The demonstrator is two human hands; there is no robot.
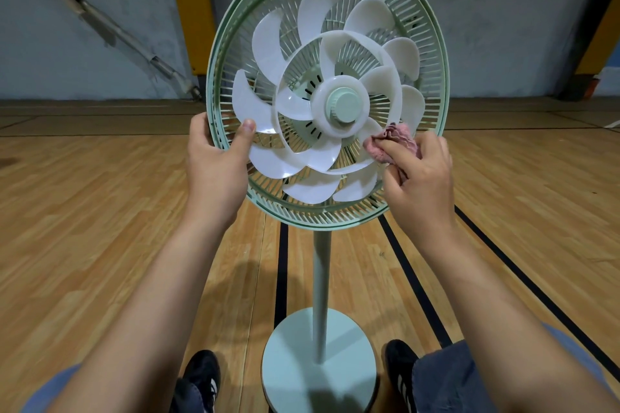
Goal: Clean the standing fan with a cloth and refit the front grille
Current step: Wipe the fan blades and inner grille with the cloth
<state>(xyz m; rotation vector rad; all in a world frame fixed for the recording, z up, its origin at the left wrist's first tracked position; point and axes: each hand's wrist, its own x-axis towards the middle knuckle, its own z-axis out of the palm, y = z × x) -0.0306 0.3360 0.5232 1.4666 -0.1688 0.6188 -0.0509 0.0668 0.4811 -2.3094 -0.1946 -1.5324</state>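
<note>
Wiping the fan is the job right now, and the front grille is off and not in sight. The standing fan (327, 104) stands on the wooden floor (100, 211), between the person's two shoes, on a thin pole (321, 295) with a round base (318, 359).

The left hand (214, 157) has its grip closed on the green rim (214, 104) of the back cage, with the thumb resting on a white blade (250, 104). The right hand (419, 184) has its grip closed on a bunched pink cloth (392, 142) and presses it to the blades low on the right side, near the green middle knob (345, 106).

The blades look thin and bendy, so I think they could snap if pushed hard. The rim looks stiffer, so that seems the best place to hold. The cloth is soft and squashy and easy to hold in a ball. The fan looks light and tall, so it may wobble or tip if nobody steadies it.
</note>
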